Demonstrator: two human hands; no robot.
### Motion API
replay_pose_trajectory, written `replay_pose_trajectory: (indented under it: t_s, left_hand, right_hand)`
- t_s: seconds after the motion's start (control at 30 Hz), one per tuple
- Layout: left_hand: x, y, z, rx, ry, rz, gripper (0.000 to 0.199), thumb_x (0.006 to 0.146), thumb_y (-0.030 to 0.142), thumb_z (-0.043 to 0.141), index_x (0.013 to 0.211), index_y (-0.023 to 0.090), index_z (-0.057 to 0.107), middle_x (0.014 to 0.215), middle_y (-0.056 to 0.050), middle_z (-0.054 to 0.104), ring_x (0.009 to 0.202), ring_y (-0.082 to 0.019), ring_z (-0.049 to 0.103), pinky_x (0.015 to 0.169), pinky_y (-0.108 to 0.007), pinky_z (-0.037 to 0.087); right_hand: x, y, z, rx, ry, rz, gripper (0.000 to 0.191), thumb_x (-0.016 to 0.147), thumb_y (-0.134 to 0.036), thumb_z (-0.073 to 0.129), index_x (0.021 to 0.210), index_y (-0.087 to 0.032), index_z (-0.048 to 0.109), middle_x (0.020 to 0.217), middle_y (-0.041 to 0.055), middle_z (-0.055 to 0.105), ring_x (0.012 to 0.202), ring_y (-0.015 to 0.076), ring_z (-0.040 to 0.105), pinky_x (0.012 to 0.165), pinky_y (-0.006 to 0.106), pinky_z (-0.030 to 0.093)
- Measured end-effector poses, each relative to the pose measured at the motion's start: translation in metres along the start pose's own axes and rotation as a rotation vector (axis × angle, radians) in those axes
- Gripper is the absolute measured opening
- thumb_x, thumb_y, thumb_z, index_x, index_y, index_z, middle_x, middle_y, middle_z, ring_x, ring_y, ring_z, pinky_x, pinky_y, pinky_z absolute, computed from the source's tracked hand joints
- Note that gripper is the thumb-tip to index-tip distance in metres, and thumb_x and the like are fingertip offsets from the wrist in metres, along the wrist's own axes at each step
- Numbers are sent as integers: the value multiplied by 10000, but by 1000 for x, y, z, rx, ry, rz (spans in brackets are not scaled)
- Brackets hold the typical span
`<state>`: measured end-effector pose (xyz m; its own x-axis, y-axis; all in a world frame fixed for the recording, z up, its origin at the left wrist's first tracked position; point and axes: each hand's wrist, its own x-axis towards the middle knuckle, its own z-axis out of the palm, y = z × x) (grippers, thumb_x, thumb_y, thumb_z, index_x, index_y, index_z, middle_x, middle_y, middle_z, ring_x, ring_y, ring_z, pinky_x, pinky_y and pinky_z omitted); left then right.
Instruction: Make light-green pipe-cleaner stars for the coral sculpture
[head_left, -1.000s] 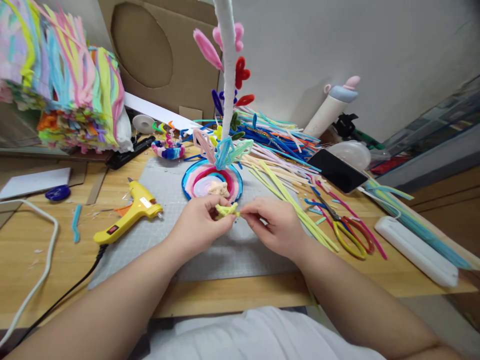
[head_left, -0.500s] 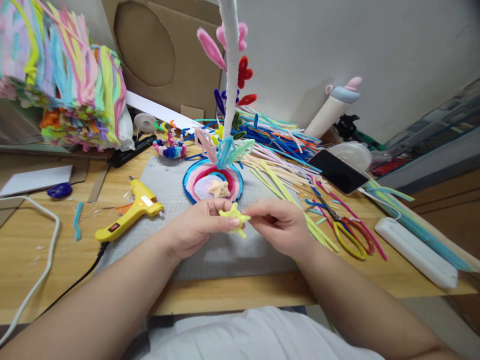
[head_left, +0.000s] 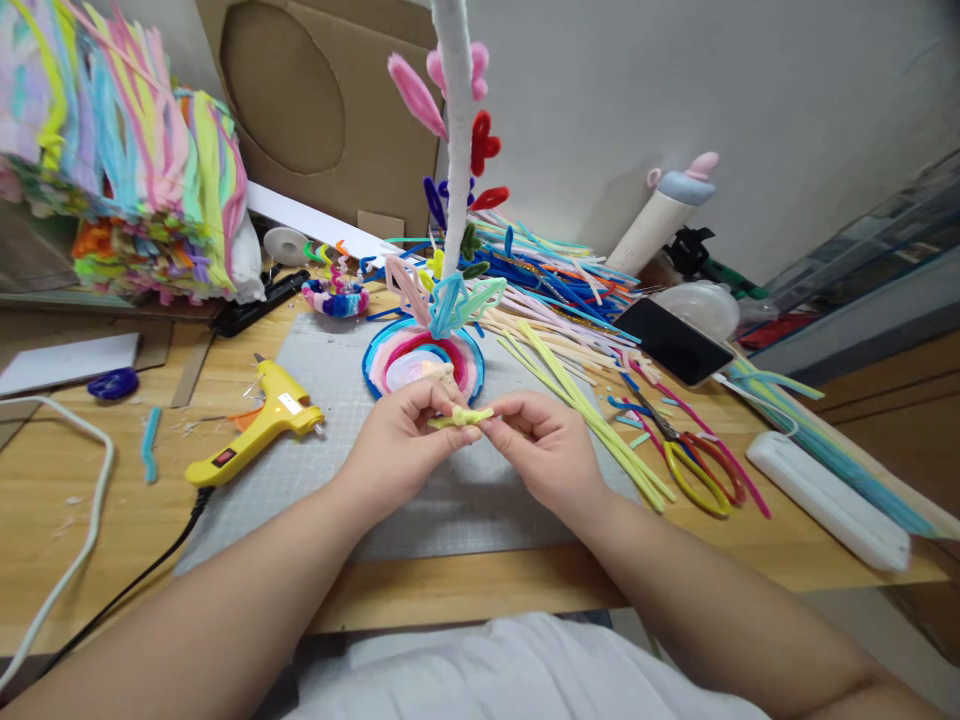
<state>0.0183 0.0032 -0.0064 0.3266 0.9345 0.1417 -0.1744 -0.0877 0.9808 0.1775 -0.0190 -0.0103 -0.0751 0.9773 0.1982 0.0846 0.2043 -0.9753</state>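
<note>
In the head view, your left hand (head_left: pixel 401 440) and right hand (head_left: pixel 544 445) meet just below the centre of the frame, over the grey cutting mat (head_left: pixel 337 370) on the wooden surface (head_left: pixel 90 500). Between them you hold a small pale yellow pipe-cleaner piece (head_left: pixel 461 416); the fingers of both hands are pinched narrowly onto it, the left on its left end, the right on its right end, so it lies roughly level just above the mat.

Just above your hands in the frame sits a round coiled pipe-cleaner base (head_left: pixel 422 360) in pink, blue and white, with a tall white stem (head_left: pixel 457 150) rising from it and carrying pink, red and blue loops. To the left on the mat's edge lies a yellow glue gun (head_left: pixel 259 425), well apart from your left hand. To the right, a spread of loose pipe cleaners (head_left: pixel 570 300) runs toward the upper right, with red-and-yellow scissors (head_left: pixel 694 465) near your right hand and a dark phone (head_left: pixel 673 340) beyond them. A stack of coloured pipe cleaners (head_left: pixel 127 170) fills the upper left.
</note>
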Motion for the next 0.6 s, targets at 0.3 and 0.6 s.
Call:
replay_pose_trajectory:
  t_s: [0.3, 0.6]
  left_hand:
    - [2, -6, 1, 118, -3, -6, 217, 690, 203, 689, 631, 173, 483, 721, 19, 541, 734, -132, 508, 683, -264, 408]
    - [1, 8, -2, 390, 40, -176, 201, 667, 315, 716, 772, 143, 705, 688, -26, 659, 612, -138, 527, 562, -248, 372]
  right_hand:
    - [2, 1, 1, 68, 49, 64, 99, 698, -259, 702, 734, -178, 659, 671, 3, 653, 579, 115, 556, 539, 226, 422]
    - [11, -1, -12, -69, -175, 124, 147, 776, -305, 620, 771, -158, 624, 673, 11, 611, 576, 112, 500, 520, 226, 373]
